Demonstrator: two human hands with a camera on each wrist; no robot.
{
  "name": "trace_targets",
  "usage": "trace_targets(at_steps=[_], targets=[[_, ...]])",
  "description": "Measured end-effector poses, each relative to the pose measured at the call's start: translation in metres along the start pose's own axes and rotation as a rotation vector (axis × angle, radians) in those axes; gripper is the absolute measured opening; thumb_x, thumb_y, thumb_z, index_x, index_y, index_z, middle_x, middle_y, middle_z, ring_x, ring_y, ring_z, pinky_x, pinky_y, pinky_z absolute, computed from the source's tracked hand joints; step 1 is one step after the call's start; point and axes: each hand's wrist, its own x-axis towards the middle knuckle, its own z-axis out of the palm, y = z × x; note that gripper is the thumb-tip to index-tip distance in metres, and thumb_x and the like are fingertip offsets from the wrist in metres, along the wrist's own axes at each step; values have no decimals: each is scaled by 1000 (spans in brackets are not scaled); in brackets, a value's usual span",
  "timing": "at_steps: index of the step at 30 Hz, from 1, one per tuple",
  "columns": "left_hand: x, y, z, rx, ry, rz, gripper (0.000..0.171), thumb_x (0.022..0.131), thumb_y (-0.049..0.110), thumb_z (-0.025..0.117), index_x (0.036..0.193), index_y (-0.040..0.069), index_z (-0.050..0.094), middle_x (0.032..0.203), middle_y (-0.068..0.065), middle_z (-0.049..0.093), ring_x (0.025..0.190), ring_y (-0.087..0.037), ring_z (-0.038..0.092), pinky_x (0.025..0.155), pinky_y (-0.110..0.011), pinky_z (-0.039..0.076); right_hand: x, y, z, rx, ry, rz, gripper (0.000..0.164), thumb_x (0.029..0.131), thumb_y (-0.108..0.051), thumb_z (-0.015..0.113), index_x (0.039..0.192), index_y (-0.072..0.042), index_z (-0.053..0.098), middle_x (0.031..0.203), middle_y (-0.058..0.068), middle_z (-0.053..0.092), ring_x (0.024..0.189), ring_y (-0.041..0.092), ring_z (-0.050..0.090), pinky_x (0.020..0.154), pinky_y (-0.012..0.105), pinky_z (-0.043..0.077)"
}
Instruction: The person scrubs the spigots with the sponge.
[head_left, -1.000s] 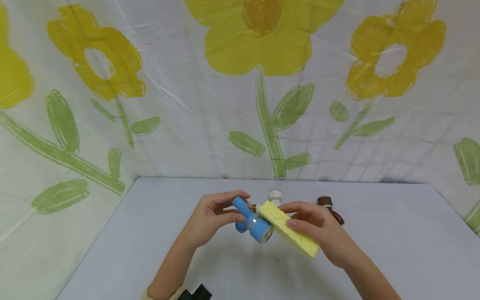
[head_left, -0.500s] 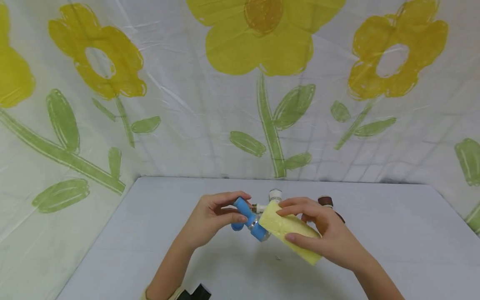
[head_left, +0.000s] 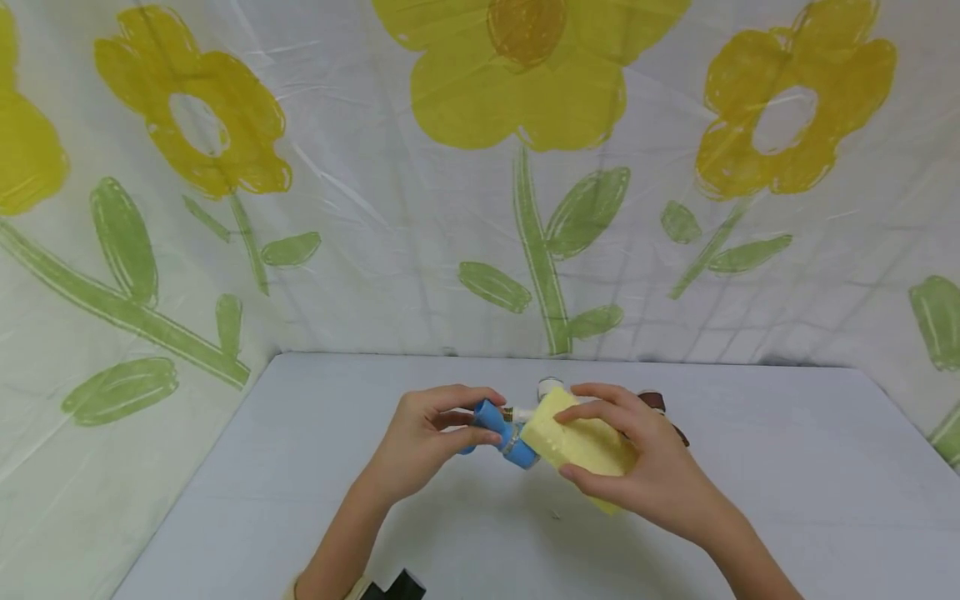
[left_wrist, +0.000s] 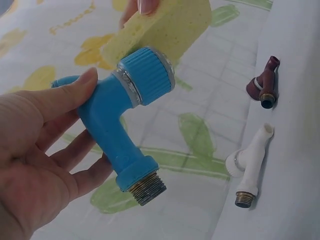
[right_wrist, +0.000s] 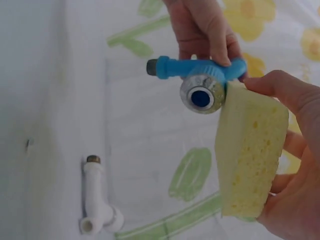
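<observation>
My left hand [head_left: 431,446] grips a blue plastic tap [left_wrist: 112,117] by its spout side, thumb on top and fingers behind. The tap has a ribbed knob with a silver ring and a brass threaded end, which shows at lower centre in the left wrist view. My right hand [head_left: 645,454] pinches a yellow sponge [right_wrist: 252,152] between thumb and fingers. One edge of the sponge lies right at the tap's knob [right_wrist: 202,95], whose clear end with a dark blue centre faces the right wrist camera. Both things are held up over the table.
On the white table [head_left: 300,517] behind my hands lie a white tap [left_wrist: 250,167] and a dark red-brown tap [left_wrist: 265,82]. A small scrap [head_left: 556,515] lies on the tabletop nearer me. A flower-printed curtain [head_left: 360,250] hangs behind the table.
The sponge has tilted, its broad face turning toward the head camera, and has shifted slightly up along the knob. The blue tap has rotated a little in my left hand.
</observation>
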Motion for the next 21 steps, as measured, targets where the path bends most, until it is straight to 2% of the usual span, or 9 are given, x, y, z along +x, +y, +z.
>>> trace_targets(at_steps=[3, 6, 9, 12, 15, 18, 21], targets=[[0, 1, 1, 19, 9, -4, 30, 89, 0, 82, 118, 3, 78, 109, -10, 79, 98, -16, 74, 92, -37, 63, 0, 0, 1, -36, -5, -32, 47, 83, -23, 93, 122, -35, 71, 142, -3, 63, 123, 23, 59, 85, 29, 56], [0, 3, 2, 25, 22, -10, 30, 89, 0, 82, 119, 3, 78, 111, -10, 79, 98, -15, 74, 91, -37, 63, 0, 0, 2, -54, -1, -47, 63, 79, -21, 96, 134, -31, 66, 136, -5, 64, 114, 16, 59, 79, 28, 56], [0, 4, 3, 16, 30, -23, 30, 89, -1, 82, 119, 2, 77, 113, -12, 78, 99, -15, 74, 90, -37, 64, 0, 0, 3, -71, 39, -38, 78, 75, -18, 98, 143, -25, 61, 133, -5, 65, 109, 13, 57, 78, 28, 57], [1, 5, 4, 7, 38, -55, 31, 90, 0, 82, 120, 1, 77, 114, -13, 78, 100, -15, 74, 89, -35, 64, 0, 0, 4, -93, 57, -48, 75, 74, -17, 98, 140, -27, 65, 138, -5, 62, 117, 16, 56, 81, 29, 56], [1, 4, 5, 10, 63, -100, 31, 90, 0, 82, 120, 0, 76, 111, -14, 78, 98, -14, 74, 89, -32, 64, -1, 1, 4, -98, 26, -114, 67, 74, -16, 98, 134, -30, 70, 142, -5, 61, 126, 21, 56, 84, 29, 56], [1, 4, 5, 16, 100, -139, 30, 90, 1, 82, 120, -1, 76, 107, -16, 77, 97, -17, 74, 88, -31, 64, -1, 2, 4, -109, 13, -177, 65, 73, -16, 97, 131, -30, 73, 142, -4, 61, 125, 22, 58, 83, 30, 56], [2, 3, 6, 16, 128, -166, 30, 90, 2, 82, 119, -1, 76, 106, -16, 77, 98, -22, 75, 88, -31, 64, 0, 2, 4, -128, 36, -183, 66, 72, -15, 98, 132, -29, 73, 142, -4, 61, 126, 20, 57, 85, 30, 57]])
